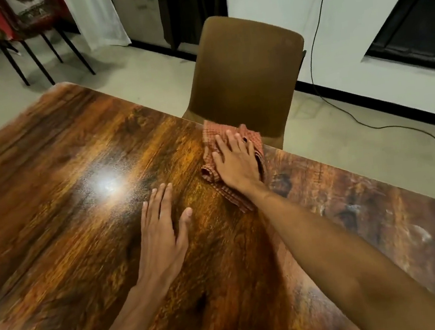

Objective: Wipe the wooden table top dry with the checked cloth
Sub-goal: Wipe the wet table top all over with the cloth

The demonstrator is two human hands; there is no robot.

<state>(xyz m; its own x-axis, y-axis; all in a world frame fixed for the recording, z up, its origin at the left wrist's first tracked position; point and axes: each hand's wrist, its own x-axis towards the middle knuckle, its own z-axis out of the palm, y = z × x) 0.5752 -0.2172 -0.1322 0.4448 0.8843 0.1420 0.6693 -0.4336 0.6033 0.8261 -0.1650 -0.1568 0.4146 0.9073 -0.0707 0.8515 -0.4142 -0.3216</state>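
The wooden table top (72, 199) is dark, glossy and streaked, with a bright lamp glare left of centre. A crumpled red and beige checked cloth (214, 135) lies at the table's far edge, just in front of the chair. My right hand (236, 159) presses flat on the cloth with fingers spread, and a dark ring shows on one finger. My left hand (163, 232) rests palm down on the bare wood, nearer to me and left of the cloth, fingers apart and holding nothing.
A brown chair (247, 79) stands pushed against the far table edge behind the cloth. A black cable (313, 43) hangs down the white wall and trails over the floor at right. Black-legged chairs (30, 37) stand at the far left.
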